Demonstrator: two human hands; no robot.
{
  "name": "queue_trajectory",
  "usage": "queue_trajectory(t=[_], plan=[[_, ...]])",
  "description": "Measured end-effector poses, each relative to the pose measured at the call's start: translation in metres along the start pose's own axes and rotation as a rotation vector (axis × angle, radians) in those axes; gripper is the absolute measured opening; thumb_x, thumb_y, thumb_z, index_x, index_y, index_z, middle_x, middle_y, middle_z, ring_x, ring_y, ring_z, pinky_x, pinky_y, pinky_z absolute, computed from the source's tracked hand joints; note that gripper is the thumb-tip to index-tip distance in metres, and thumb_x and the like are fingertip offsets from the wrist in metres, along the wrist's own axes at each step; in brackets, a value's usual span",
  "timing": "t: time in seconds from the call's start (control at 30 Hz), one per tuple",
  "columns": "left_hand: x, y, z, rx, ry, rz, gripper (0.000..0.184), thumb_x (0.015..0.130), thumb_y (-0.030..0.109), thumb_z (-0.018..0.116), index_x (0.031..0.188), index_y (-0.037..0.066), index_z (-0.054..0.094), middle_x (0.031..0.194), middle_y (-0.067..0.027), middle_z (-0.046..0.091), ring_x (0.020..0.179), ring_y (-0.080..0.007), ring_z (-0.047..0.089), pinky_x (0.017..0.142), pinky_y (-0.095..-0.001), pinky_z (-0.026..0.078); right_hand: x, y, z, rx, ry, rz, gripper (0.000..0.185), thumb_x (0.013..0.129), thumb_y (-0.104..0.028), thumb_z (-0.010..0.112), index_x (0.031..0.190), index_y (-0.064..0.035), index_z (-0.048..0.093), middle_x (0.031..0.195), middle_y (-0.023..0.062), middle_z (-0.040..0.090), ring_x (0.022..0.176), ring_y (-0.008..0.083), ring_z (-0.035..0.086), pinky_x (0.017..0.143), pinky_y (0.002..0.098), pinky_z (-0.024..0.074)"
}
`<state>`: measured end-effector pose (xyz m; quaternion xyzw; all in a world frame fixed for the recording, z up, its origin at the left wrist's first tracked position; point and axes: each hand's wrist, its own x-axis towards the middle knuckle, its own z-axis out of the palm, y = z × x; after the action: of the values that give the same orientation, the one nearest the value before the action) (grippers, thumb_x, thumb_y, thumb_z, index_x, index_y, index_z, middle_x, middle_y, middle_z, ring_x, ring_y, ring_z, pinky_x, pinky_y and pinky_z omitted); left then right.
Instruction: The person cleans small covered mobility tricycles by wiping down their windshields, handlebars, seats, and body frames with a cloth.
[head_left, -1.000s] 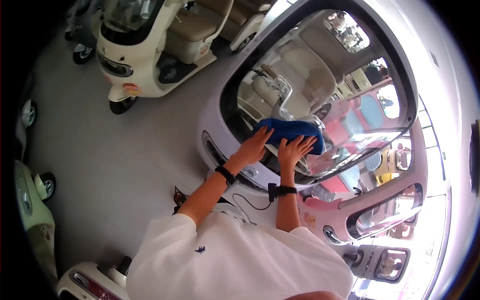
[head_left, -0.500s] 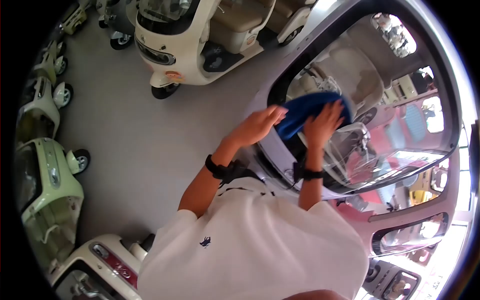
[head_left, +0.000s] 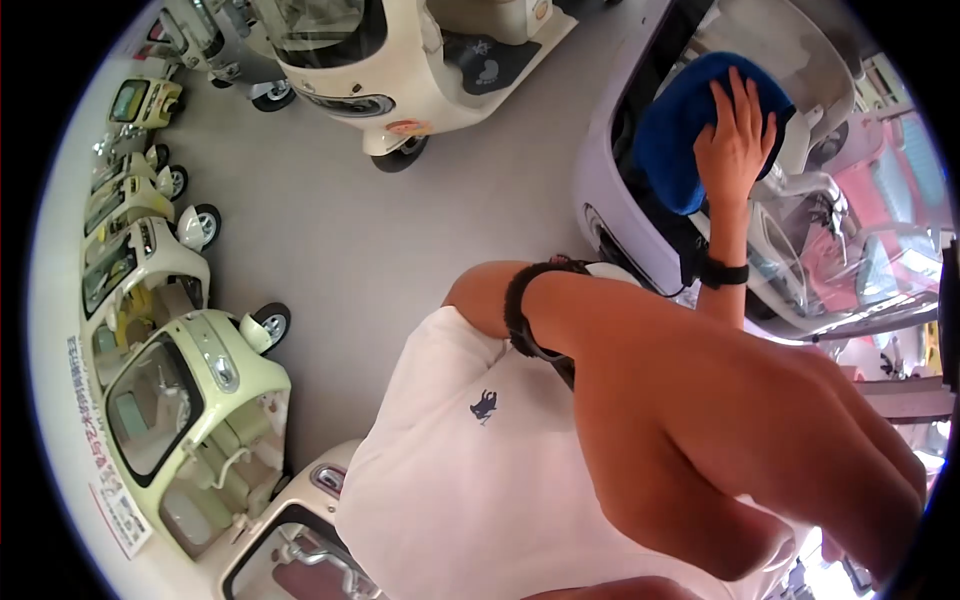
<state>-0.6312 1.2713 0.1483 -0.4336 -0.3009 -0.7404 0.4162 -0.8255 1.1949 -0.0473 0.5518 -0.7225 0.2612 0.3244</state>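
Observation:
A folded blue cloth (head_left: 672, 135) lies against the windshield of a pale purple three-wheeled vehicle (head_left: 612, 185). My right hand (head_left: 735, 140) presses on it from above, fingers spread and flat, thumb apart. A dark band circles that wrist. Close to the camera, my left hand (head_left: 790, 430) looms large at the lower right, raised across my white shirt. Its fingers curve loosely toward the right edge, with the thumb apart from them and nothing visible in the grasp. The fingertips are partly cut off by the edge. Behind the windshield, the handlebar (head_left: 815, 185) shows through the glass.
A cream three-wheeler (head_left: 440, 120) stands ahead of me, its front wheel on the grey floor (head_left: 350, 240). Light green vehicles (head_left: 235, 375) line the left side. Another vehicle (head_left: 290, 530) is close at the lower left. Pink seats (head_left: 880, 185) show at the right.
My left hand has left the cloth's edge and come up close to the camera. My right hand and the cloth appear higher and farther right; the whole view has also shifted.

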Motion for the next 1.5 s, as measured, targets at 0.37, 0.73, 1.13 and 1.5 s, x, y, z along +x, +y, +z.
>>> queue_trajectory(t=[0.37, 0.73, 1.13, 1.5], plan=[[0.023, -0.038, -0.046, -0.106, -0.098, -0.083, 0.03, 0.087, 0.007, 0.054, 0.114, -0.003, 0.062, 0.105, -0.0172, 0.063, 0.096, -0.0269, 0.062, 0.083, -0.0356, 0.049, -0.039, -0.006, 0.013, -0.112, -0.105, 0.088, 0.054, 0.075, -0.012, 0.06, 0.128, -0.0152, 0.061, 0.151, 0.0049, 0.045, 0.141, 0.0259, 0.04, 0.114, 0.0556, 0.0241], [0.027, 0.017, -0.087, -0.136, -0.161, -0.247, 0.027, 0.088, 0.009, 0.056, 0.112, -0.001, 0.063, 0.102, -0.0156, 0.063, 0.094, -0.0259, 0.06, 0.082, -0.0359, 0.047, -0.029, 0.042, -0.01, -0.234, 0.211, 0.419, 0.09, 0.077, -0.032, 0.065, 0.148, 0.0047, 0.023, 0.152, 0.0404, 0.016, 0.143, 0.0576, 0.011, 0.109, 0.0734, 0.0091], [0.064, 0.18, -0.184, 0.389, -0.233, -0.183, 0.023, 0.09, 0.012, 0.057, 0.109, 0.002, 0.064, 0.099, -0.0139, 0.062, 0.092, -0.0249, 0.059, 0.08, -0.0363, 0.045, -0.089, -0.066, 0.088, -0.396, -0.025, 0.436, 0.067, 0.076, -0.036, 0.068, 0.128, 0.0027, 0.05, 0.151, 0.0331, 0.028, 0.145, 0.0483, 0.018, 0.11, 0.0728, 0.0087], [0.128, 0.215, -0.22, 0.392, -0.247, 0.034, 0.02, 0.091, 0.015, 0.058, 0.106, 0.004, 0.065, 0.096, -0.0124, 0.062, 0.09, -0.024, 0.058, 0.078, -0.0367, 0.044, -0.056, 0.002, -0.015, -0.445, 0.165, 0.826, 0.072, 0.077, -0.015, 0.061, 0.137, 0.0132, 0.033, 0.143, 0.0386, 0.033, 0.137, 0.0531, 0.026, 0.116, 0.0569, 0.0197]])
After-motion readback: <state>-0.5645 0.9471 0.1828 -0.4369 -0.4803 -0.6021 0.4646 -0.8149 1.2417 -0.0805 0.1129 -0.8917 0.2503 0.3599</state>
